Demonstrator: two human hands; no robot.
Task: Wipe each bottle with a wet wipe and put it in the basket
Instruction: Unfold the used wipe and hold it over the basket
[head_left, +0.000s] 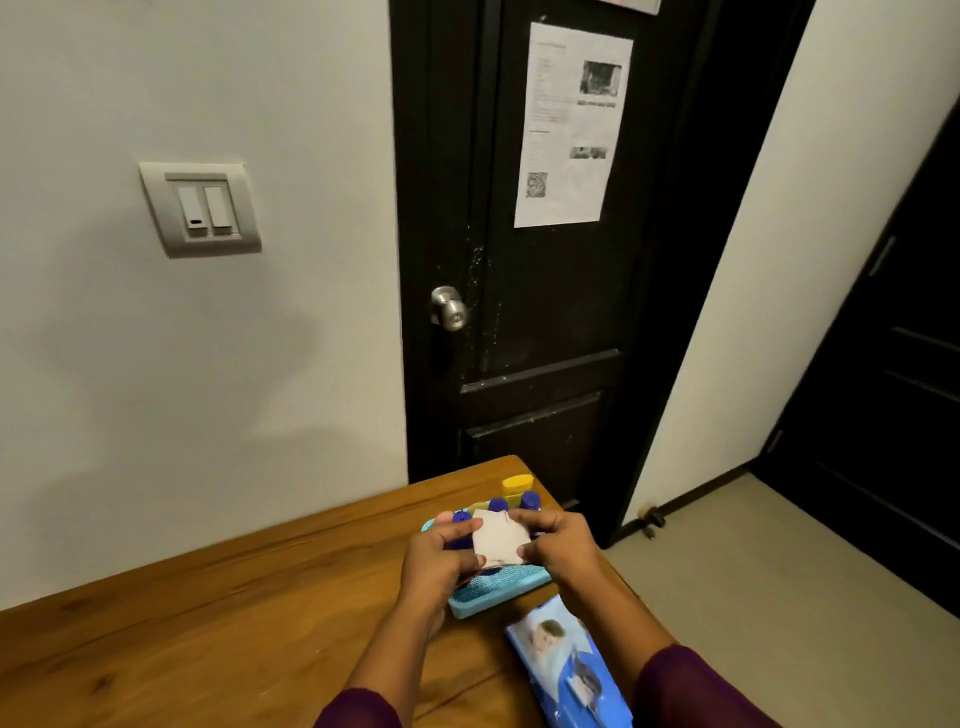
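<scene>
White wall (156, 364) left, black door (545, 312) centre, both behind the wooden table (208, 623). A printed paper sheet (571, 124) is stuck on the door and a switch plate (200, 208) sits on the wall.

On the table's right end I see the light blue basket (467, 609). The blue wipe pack (566, 670) lies just beside it, on the near side at the table edge.

Both grips are over the basket. The left grip (441, 556) has its fingers curled and pinches the left edge of the wet wipe (498, 538). The right grip (561, 540) is curled too and pinches the wipe's right edge. So the white wipe hangs between the two grips, flat side toward me, above the basket's middle.

I cannot tell whether a bottle sits behind the wipe.

Blue-capped bottles (497, 504) stand upright in the basket's far end, just past the fingertips, touching each other. A yellow-capped bottle (518, 483) stands behind them. Silver door knob (450, 307) is well above.
</scene>
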